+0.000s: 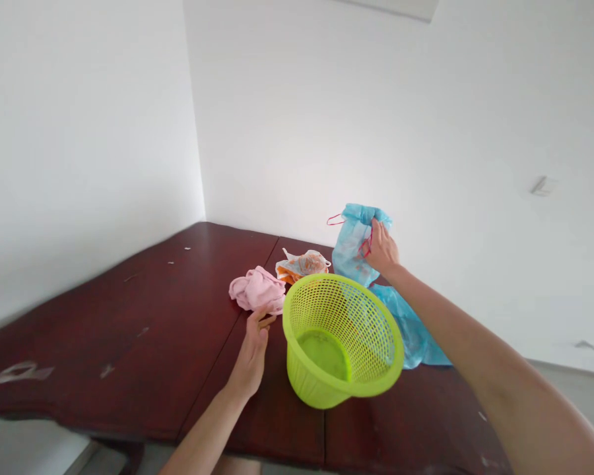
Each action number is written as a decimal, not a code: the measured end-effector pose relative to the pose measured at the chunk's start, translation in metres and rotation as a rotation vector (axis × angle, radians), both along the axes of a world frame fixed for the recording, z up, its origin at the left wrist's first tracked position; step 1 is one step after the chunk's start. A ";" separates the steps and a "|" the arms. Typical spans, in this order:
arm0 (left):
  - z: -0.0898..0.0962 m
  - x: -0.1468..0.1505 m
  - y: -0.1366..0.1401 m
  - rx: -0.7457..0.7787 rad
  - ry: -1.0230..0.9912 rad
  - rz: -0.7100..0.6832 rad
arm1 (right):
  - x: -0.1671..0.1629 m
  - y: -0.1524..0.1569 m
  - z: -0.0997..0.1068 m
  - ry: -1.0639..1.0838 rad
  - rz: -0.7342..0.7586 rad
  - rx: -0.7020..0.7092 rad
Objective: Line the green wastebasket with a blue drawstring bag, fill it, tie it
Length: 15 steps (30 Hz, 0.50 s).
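My right hand reaches to the far side and grips a light-blue, see-through drawstring bag near its top. Red cord loops hang from that bag, and something orange shows faintly through it. My left hand holds nothing; its fingers are apart and slightly bent, at the near edge of a crumpled pink cloth. I cannot tell whether they touch the cloth. Between my arms stands a lime-green plastic basket with mesh walls, and its visible floor is bare.
Behind the basket lies a white and orange plastic bag. A flat blue plastic bag spreads under my right forearm. Everything rests on a dark red-brown table with seams, set against white walls. Small pale scraps dot the tabletop.
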<state>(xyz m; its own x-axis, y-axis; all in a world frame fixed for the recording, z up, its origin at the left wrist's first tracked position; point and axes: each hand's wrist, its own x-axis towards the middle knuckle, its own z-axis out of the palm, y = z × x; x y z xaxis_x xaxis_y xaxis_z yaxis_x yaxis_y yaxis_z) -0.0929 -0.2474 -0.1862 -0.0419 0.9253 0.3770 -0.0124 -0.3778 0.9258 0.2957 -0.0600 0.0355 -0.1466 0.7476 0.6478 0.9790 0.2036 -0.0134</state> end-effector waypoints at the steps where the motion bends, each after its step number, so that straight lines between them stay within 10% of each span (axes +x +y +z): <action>1: 0.000 0.001 0.000 -0.003 0.010 -0.021 | 0.001 0.006 -0.007 0.015 -0.003 -0.010; 10: 0.014 0.001 -0.006 -0.055 0.126 -0.111 | 0.007 0.015 -0.077 0.009 0.158 -0.451; 15: 0.018 0.001 -0.006 -0.056 0.163 -0.073 | 0.012 -0.004 -0.088 0.004 0.206 -0.435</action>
